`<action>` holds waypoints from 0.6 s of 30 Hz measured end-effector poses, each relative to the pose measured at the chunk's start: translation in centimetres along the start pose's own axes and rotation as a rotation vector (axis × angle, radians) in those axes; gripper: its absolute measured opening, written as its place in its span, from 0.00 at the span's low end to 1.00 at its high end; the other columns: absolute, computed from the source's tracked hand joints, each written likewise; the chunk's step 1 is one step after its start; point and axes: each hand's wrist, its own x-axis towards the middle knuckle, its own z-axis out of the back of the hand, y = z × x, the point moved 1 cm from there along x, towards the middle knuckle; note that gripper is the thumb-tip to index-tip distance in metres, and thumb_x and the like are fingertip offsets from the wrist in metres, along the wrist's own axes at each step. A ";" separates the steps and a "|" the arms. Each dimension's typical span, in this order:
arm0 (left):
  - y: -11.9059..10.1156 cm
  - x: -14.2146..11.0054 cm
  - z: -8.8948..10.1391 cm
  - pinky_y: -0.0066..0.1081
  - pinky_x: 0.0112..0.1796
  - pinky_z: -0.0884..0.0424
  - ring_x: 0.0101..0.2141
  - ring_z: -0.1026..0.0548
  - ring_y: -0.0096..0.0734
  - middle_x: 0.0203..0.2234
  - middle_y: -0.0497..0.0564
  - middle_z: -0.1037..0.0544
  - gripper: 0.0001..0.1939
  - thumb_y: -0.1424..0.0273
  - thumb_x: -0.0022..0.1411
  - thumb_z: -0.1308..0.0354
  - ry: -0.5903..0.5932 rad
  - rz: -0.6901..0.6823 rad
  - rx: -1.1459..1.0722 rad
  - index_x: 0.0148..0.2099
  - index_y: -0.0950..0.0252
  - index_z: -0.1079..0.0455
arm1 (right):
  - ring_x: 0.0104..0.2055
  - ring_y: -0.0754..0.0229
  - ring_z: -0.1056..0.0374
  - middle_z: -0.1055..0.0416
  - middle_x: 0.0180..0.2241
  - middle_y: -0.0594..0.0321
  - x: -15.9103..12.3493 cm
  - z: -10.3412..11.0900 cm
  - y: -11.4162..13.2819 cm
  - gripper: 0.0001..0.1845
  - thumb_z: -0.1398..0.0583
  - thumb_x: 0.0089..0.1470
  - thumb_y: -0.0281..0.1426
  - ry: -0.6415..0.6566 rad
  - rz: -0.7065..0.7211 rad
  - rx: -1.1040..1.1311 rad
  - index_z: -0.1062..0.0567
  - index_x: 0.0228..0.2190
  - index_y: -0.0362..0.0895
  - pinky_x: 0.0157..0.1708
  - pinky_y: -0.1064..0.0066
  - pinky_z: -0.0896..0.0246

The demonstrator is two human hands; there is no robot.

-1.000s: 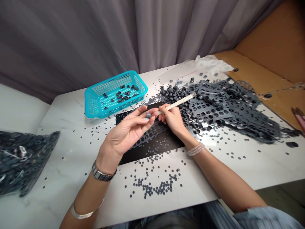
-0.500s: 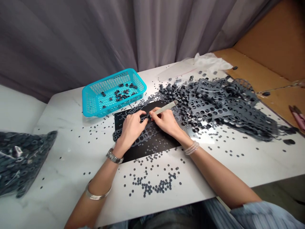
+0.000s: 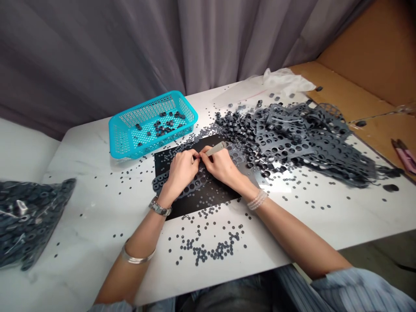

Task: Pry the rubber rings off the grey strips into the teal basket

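Over the black mat (image 3: pixel 224 193), my left hand (image 3: pixel 184 170) and my right hand (image 3: pixel 219 164) meet at the fingertips. The right one pinches a pale metal tool that looks like tweezers (image 3: pixel 216 149), its wide end pointing up and right and its tip hidden by the fingers. Thumb and forefinger of the left are pressed together; a small dark bit shows there, too small to name. Beneath the hands lies a grey perforated strip (image 3: pixel 191 187), partly covered by the left hand. Dark thick rings (image 3: pixel 157 184) sit at its left end.
A turquoise basket (image 3: pixel 113 138) with some dark rings stands at back left. At right lies a heap of punched grey sheets (image 3: pixel 292 134) and loose rings. Small dark discs (image 3: pixel 214 252) litter the white table (image 3: pixel 107 260). A clear bag of rings (image 3: pixel 32 221) is at left.
My left thumb and forefinger have closed together, and both hands' fingertips have come together. The tweezers-like tool has tilted, with less of it showing. The view has shifted slightly.
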 end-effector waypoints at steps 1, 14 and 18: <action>0.0 0.0 0.4 0.30 0.27 0.45 0.21 0.35 0.30 0.16 0.46 0.34 0.07 0.72 0.59 0.46 0.022 -0.005 -0.069 0.33 0.65 0.26 | 0.26 0.60 0.35 0.29 0.24 0.61 0.0 0.0 0.0 0.12 0.48 0.60 0.29 -0.002 -0.012 -0.006 0.25 0.30 0.43 0.30 0.71 0.47; 1.1 -0.6 4.5 0.17 0.18 0.45 0.20 0.41 0.14 0.31 0.52 0.27 0.04 0.78 0.55 0.38 0.123 0.441 -1.614 0.34 0.69 0.29 | 0.24 0.62 0.33 0.27 0.21 0.62 0.2 1.0 -0.8 0.15 0.45 0.58 0.37 -0.131 -0.306 0.389 0.25 0.29 0.42 0.28 0.72 0.41; 0.2 -0.9 4.3 0.17 0.18 0.42 0.20 0.39 0.15 0.32 0.53 0.26 0.02 0.80 0.59 0.42 0.199 0.504 -1.754 0.36 0.70 0.30 | 0.22 0.64 0.35 0.29 0.20 0.63 0.3 1.2 -1.1 0.15 0.45 0.57 0.39 -0.180 -0.342 0.464 0.24 0.29 0.41 0.25 0.74 0.41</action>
